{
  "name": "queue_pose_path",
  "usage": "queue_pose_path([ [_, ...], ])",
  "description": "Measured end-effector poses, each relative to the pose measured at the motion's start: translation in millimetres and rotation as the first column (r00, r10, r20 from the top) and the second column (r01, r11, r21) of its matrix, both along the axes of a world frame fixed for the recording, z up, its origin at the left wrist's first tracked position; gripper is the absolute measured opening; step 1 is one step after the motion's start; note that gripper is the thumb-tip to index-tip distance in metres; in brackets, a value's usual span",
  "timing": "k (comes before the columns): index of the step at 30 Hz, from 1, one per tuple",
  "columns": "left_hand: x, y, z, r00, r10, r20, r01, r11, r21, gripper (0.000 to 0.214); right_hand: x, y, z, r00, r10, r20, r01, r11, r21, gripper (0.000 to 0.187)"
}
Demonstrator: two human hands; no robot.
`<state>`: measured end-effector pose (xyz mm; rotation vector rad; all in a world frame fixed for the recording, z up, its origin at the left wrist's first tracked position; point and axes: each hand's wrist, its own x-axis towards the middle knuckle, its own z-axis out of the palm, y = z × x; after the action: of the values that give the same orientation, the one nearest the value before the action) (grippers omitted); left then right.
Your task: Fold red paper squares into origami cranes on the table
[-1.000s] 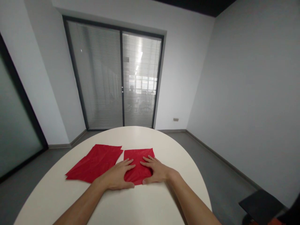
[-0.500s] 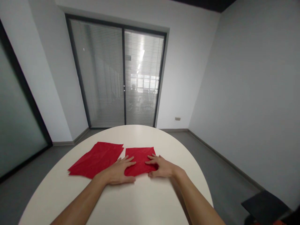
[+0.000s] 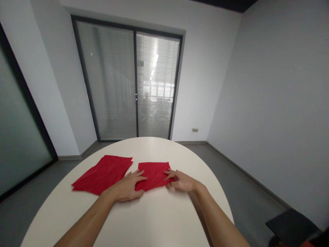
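The small red sheet (image 3: 153,173) lies on the white desk (image 3: 154,223) in front of the person, with a bigger red pile (image 3: 102,175) just to its left. The left hand (image 3: 130,187) is spread out and grips nothing — its fingers rest on the small sheet's left edge. The right hand (image 3: 181,180) is at the right edge with its fingers bent; it looks a bit blurry, so I cannot tell if it pinches the sheet. To do this well, the left hand should press softly so nothing slides, and the right should go slowly — a hard tug could make wrinkles.
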<state>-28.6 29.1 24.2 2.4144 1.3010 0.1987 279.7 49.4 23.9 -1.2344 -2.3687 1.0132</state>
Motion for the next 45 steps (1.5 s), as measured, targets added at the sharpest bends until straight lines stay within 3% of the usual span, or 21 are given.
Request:
queue_pose_path([
  [3,0,-2,1.3,0.998,-0.028,0.056,0.026,0.999,0.026,0.051,4,1,-1.5,0.995,-0.043,-0.093,0.042,0.999,-0.012,0.033],
  [6,-1,-3,2.7,0.993,-0.018,0.113,0.014,0.999,0.033,0.049,5,4,-6.2,0.984,-0.119,-0.133,0.115,0.993,-0.034,0.048],
  [11,-1,-1,1.4,0.977,0.087,0.196,-0.086,0.996,-0.011,0.048,3,12,-14.5,0.951,-0.195,-0.238,0.220,0.972,0.082,0.060],
  [18,18,18,-28.4,0.829,0.229,0.509,-0.260,0.966,-0.012,0.034,-5,21,-26.5,0.917,-0.332,-0.220,0.376,0.903,0.206,0.062],
  [23,25,26,-48.5,0.792,0.446,0.417,-0.524,0.847,0.089,0.052,-16,26,-35.8,0.856,-0.505,-0.105,0.514,0.814,0.271,0.049],
  [25,27,25,-50.9,0.798,0.485,0.357,-0.559,0.818,0.138,0.058,-22,26,-36.5,0.838,-0.538,-0.098,0.539,0.785,0.305,0.050],
  [29,31,22,-48.6,0.826,0.496,0.269,-0.550,0.813,0.192,0.060,-36,18,-31.1,0.851,-0.517,-0.088,0.481,0.702,0.526,0.061],
  [30,32,21,-47.6,0.830,0.498,0.253,-0.548,0.812,0.199,0.061,-40,15,-29.5,0.878,-0.475,-0.064,0.428,0.717,0.551,0.060],
  [32,34,20,-46.3,0.837,0.497,0.231,-0.542,0.813,0.214,0.062,-48,8,-27.6,0.939,-0.342,0.015,0.283,0.801,0.528,0.057],
  [34,34,20,-45.7,0.847,0.487,0.215,-0.529,0.816,0.233,0.063,-55,2,-27.9,0.975,-0.197,0.106,0.128,0.879,0.459,0.059],
  [36,33,19,-45.0,0.854,0.483,0.191,-0.519,0.808,0.278,0.063,-60,-3,-29.2,0.979,-0.106,0.175,0.033,0.925,0.379,0.061],
  [40,33,15,-43.1,0.893,0.406,0.194,-0.449,0.780,0.435,0.060,-64,-7,-29.3,0.969,-0.063,0.240,-0.011,0.955,0.295,0.064],
  [42,35,14,-44.6,0.943,0.254,0.214,-0.326,0.828,0.456,0.058,-65,-9,-27.9,0.967,-0.047,0.249,-0.028,0.957,0.289,0.063],
  [45,38,16,-51.9,0.979,0.104,0.176,-0.162,0.921,0.355,0.056,-66,-12,-26.3,0.973,-0.021,0.231,-0.050,0.952,0.301,0.061],
])
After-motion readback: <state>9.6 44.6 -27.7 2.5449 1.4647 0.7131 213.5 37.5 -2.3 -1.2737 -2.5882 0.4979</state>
